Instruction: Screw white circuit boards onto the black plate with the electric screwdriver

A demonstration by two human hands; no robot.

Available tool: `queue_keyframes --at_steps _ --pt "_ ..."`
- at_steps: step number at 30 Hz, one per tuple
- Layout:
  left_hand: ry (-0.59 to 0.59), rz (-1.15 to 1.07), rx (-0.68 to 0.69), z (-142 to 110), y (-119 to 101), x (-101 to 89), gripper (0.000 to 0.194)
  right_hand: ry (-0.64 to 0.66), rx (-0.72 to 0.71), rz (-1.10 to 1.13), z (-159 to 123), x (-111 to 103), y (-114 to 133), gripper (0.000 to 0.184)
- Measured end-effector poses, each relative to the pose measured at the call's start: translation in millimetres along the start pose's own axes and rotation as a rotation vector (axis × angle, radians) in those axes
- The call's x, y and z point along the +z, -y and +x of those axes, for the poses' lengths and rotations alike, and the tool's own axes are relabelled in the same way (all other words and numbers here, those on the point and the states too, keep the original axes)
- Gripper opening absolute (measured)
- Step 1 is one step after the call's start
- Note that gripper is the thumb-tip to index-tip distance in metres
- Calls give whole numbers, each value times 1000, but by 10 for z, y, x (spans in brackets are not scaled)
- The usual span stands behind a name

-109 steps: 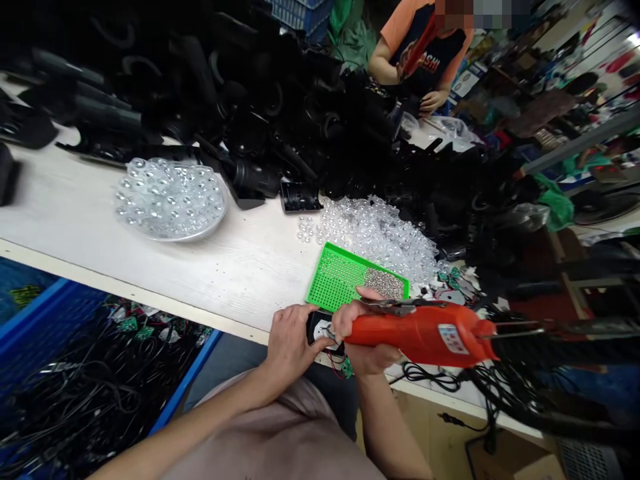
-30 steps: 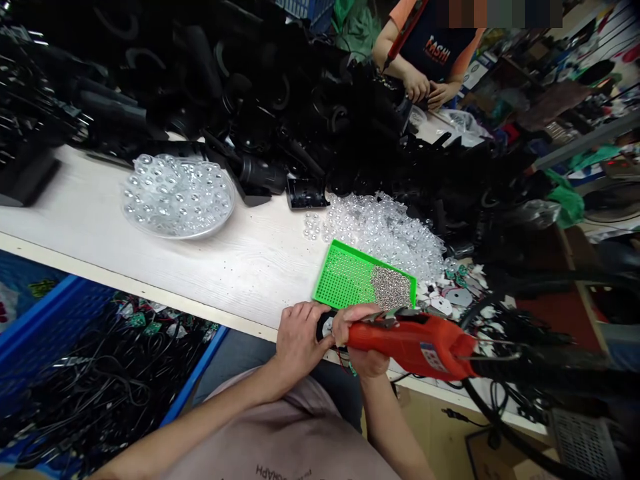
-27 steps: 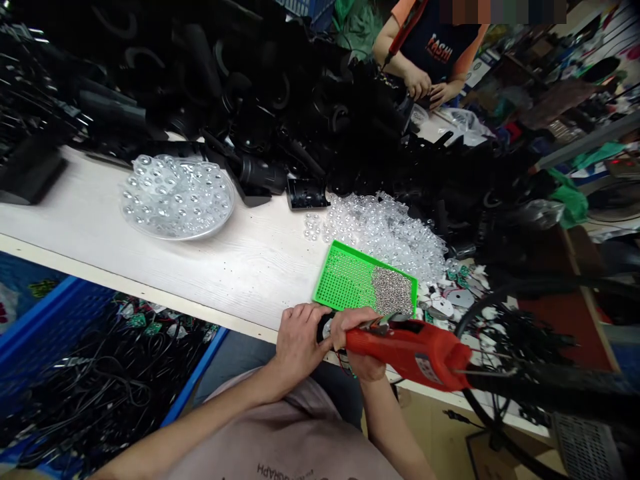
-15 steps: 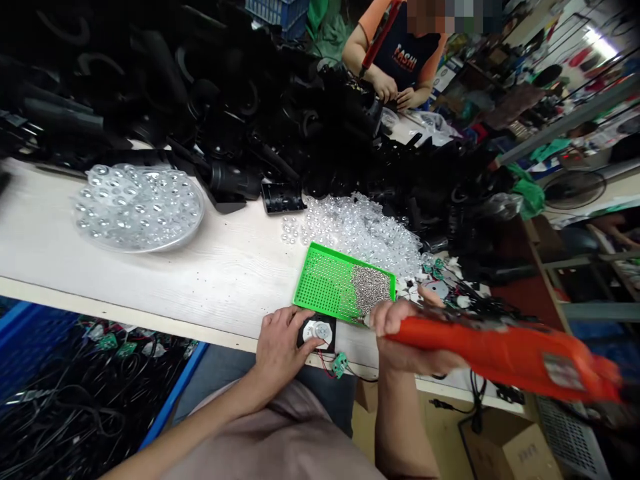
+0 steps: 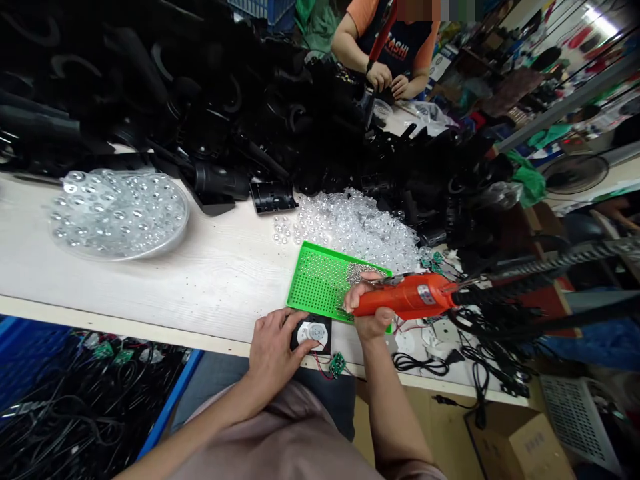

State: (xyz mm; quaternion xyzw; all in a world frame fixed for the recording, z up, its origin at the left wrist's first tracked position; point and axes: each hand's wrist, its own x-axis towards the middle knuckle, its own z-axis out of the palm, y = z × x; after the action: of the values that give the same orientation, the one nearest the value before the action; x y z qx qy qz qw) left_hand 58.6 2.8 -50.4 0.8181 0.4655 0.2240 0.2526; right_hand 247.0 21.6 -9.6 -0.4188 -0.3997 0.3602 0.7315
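My left hand [image 5: 277,343] presses a black square plate with a silvery-white round part [image 5: 314,333] onto the front of the table, thumb on its lower edge and fingers along its upper left. Red wires run from that piece to a small green circuit board [image 5: 337,363] at the table edge. In my right hand [image 5: 369,319] is an orange electric screwdriver [image 5: 411,297], lying nearly level above the right end of a green perforated tray [image 5: 296,283]. Small metal screws [image 5: 361,272] lie heaped in the tray, partly covered by the hand. The screwdriver's tip is hard to make out.
Behind the tray spreads a pile of clear plastic lenses [image 5: 357,227]; a clear bowl [image 5: 186,223] of them stands left. Black plastic housings [image 5: 220,180] heap along the back. Cables [image 5: 425,363] lie right. A blue crate [image 5: 173,400] holds cords. A co-worker [image 5: 400,50] works opposite.
My right hand has swung the orange screwdriver inward, so more of its rear end and cord show. The left hand keeps its hold on the black plate. The view has shifted slightly.
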Motion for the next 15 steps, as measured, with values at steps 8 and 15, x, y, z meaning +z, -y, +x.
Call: queue_keyframes --at_steps 8,15 --pt "-17 14 6 0 3 9 43 -7 26 -63 -64 13 28 56" --pt "-14 16 11 2 -6 4 41 -14 66 -98 -29 33 25 62"
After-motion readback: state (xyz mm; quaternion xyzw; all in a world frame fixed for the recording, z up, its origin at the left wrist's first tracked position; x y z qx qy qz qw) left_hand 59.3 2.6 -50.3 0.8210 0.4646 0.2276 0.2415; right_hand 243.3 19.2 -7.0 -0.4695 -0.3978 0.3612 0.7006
